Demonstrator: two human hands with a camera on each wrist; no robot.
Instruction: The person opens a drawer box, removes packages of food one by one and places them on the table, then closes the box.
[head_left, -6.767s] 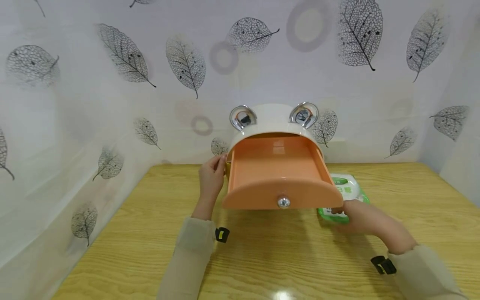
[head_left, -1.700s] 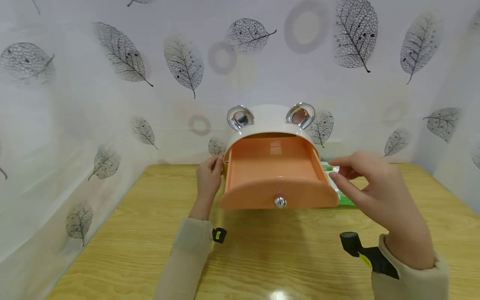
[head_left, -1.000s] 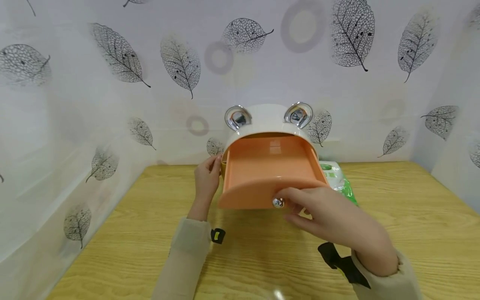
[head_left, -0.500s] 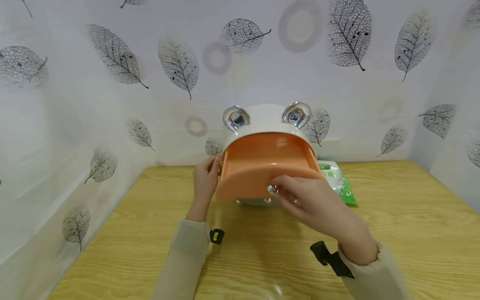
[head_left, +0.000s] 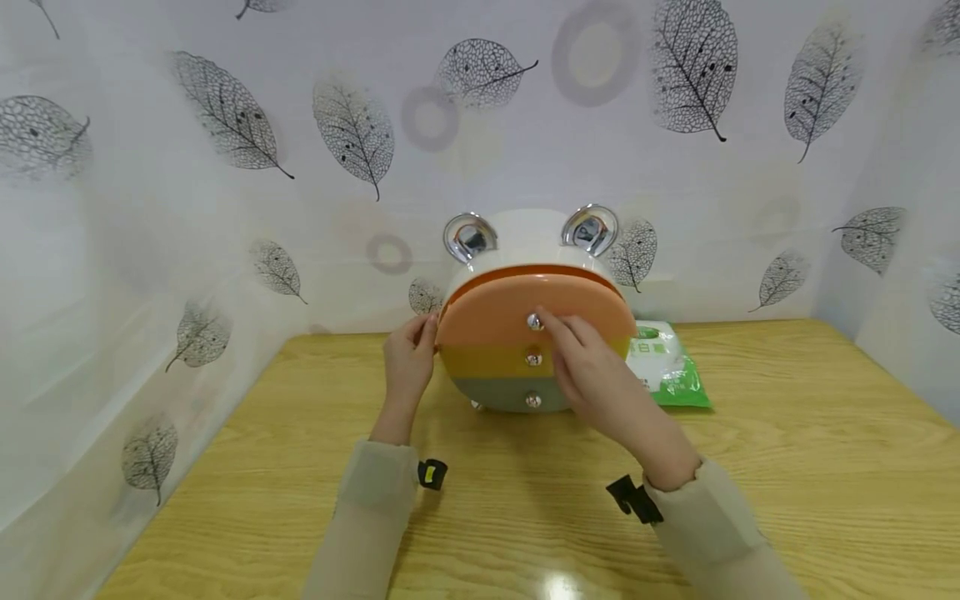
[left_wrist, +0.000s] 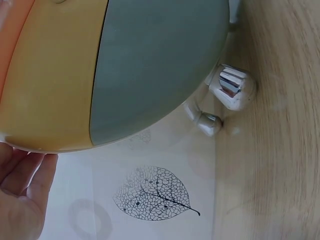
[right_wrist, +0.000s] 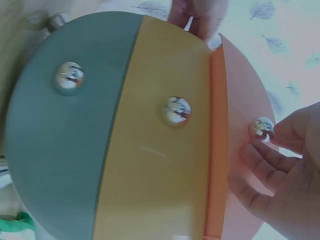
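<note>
A small frog-shaped drawer cabinet (head_left: 534,229) with a white top and round silver eyes stands on the table. Its orange top drawer (head_left: 487,312) sticks out slightly, its side wall showing in the right wrist view. Below it are a yellow drawer (right_wrist: 150,150) and a grey-green drawer (left_wrist: 160,60), both flush. My right hand (head_left: 600,383) holds the silver knob (right_wrist: 262,129) of the orange drawer between thumb and fingers. My left hand (head_left: 408,358) rests its fingertips (left_wrist: 45,170) against the cabinet's left side, near the yellow drawer.
A green and white wipes pack (head_left: 667,367) lies just right of the cabinet, partly hidden behind it. The wooden table (head_left: 300,517) reaches back to a leaf-patterned curtain (head_left: 360,250). Silver feet (left_wrist: 232,87) hold the cabinet above the tabletop.
My right hand left the wipes pack, which now lies further back, and took the knob. The orange drawer slid from far out to almost in. My left hand stayed at the cabinet's side.
</note>
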